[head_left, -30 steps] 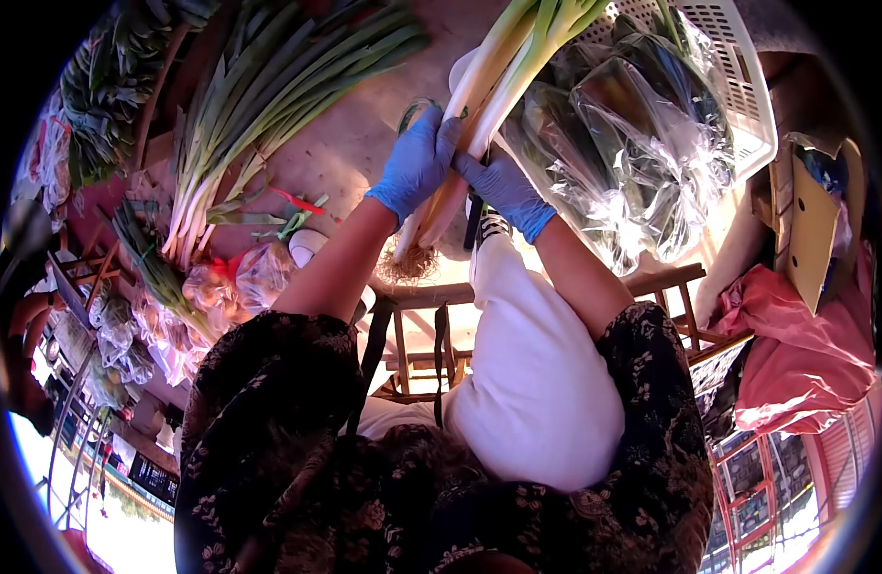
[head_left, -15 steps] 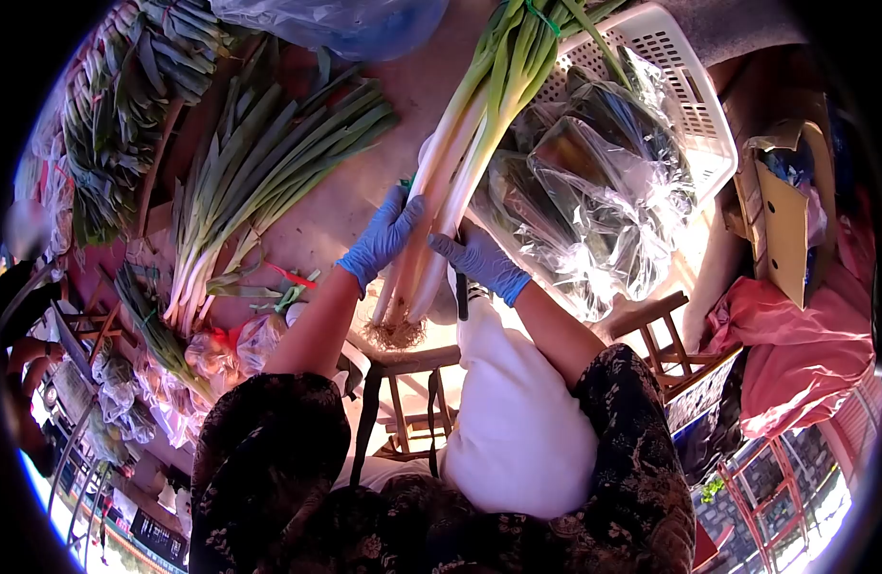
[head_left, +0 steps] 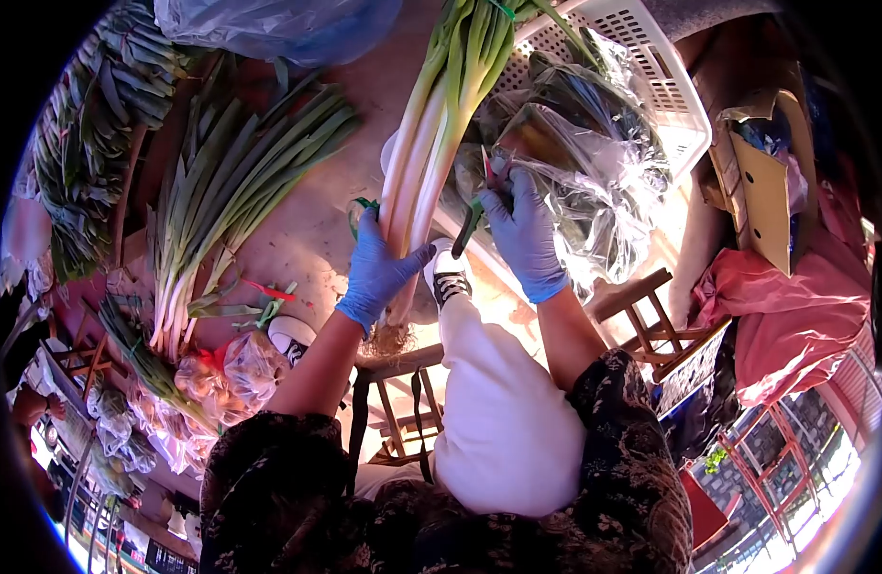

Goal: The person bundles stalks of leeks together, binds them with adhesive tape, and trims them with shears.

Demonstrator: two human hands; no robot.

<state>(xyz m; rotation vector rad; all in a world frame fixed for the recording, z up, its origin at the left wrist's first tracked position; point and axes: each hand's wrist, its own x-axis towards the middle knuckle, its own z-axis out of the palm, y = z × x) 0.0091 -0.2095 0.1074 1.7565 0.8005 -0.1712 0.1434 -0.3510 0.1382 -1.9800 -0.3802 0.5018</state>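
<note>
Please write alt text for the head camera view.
A blue-gloved left hand grips long leeks, roots toward the person; the gloved right hand holds something small and pointed. More leeks lie at left, a white basket of plastic-wrapped vegetables at right.

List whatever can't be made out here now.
All in the head view:
Held leeks: leaf tips cut off by the top edge.
Left hand: some fingertips hidden behind the stalks.
Pink-tipped item in the right hand's grip: partly covered by fingers, kind unclear.
Blue plastic: upper part beyond the top edge.
Clear bags in the white crate: exact contents obscured by glare and creases.
</note>
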